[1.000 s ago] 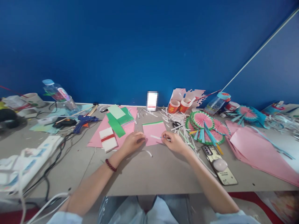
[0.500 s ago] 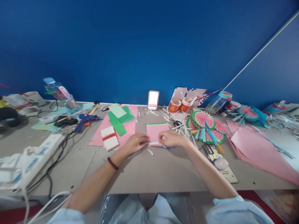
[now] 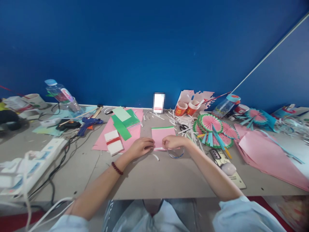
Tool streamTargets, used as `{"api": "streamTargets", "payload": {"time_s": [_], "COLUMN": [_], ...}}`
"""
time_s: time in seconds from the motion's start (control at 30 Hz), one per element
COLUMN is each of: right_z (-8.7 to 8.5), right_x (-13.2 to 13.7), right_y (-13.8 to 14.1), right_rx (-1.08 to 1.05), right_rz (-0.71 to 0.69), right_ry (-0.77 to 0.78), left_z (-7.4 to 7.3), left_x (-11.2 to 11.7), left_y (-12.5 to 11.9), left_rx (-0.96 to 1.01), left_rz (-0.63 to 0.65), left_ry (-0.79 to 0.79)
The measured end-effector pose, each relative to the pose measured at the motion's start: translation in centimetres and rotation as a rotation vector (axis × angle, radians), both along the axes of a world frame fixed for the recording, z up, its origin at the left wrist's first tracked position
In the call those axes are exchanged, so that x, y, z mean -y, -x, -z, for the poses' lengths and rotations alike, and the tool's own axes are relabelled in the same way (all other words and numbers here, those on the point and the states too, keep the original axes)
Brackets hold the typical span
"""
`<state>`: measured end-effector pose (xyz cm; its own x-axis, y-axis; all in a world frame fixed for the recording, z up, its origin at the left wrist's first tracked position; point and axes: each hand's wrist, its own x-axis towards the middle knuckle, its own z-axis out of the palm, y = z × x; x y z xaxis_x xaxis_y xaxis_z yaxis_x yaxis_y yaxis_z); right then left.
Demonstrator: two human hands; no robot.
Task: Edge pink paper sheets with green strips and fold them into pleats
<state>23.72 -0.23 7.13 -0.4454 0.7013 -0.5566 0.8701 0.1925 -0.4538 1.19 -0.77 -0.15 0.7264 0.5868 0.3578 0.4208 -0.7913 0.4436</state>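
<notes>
My left hand (image 3: 141, 147) and my right hand (image 3: 172, 142) meet at the near edge of a pink sheet with a green top border (image 3: 162, 135). Both are closed in a pinch on a thin white strip (image 3: 158, 148) stretched between them along that edge. A clear tape roll (image 3: 176, 152) lies on the table just under my right hand. A loose white paper scrap (image 3: 155, 157) lies in front of the hands.
Pink and green paper stack (image 3: 122, 127) and a glue gun (image 3: 88, 124) lie to the left, with a power strip (image 3: 36, 159) and cables. Paper fans (image 3: 212, 130), red cups (image 3: 185, 109), a phone (image 3: 229, 170) and big pink sheets (image 3: 270, 154) fill the right.
My right hand has slid left toward my left hand along the sheet's near edge. The tape roll now shows on the table beneath it. The view has shifted slightly.
</notes>
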Motion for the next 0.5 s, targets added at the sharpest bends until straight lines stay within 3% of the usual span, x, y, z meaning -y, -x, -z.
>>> {"api": "streamTargets", "payload": {"time_s": [0.5], "right_z": [0.7], "right_x": [-1.3], "right_y": [-0.7], "right_rx": [-0.129], "right_rz": [-0.046], "right_ry": [0.124], "left_z": [0.2], "left_x": [-0.1], "left_y": [-0.1], "left_rx": [-0.027], "left_rz": [-0.009], "left_ry": [-0.013]}}
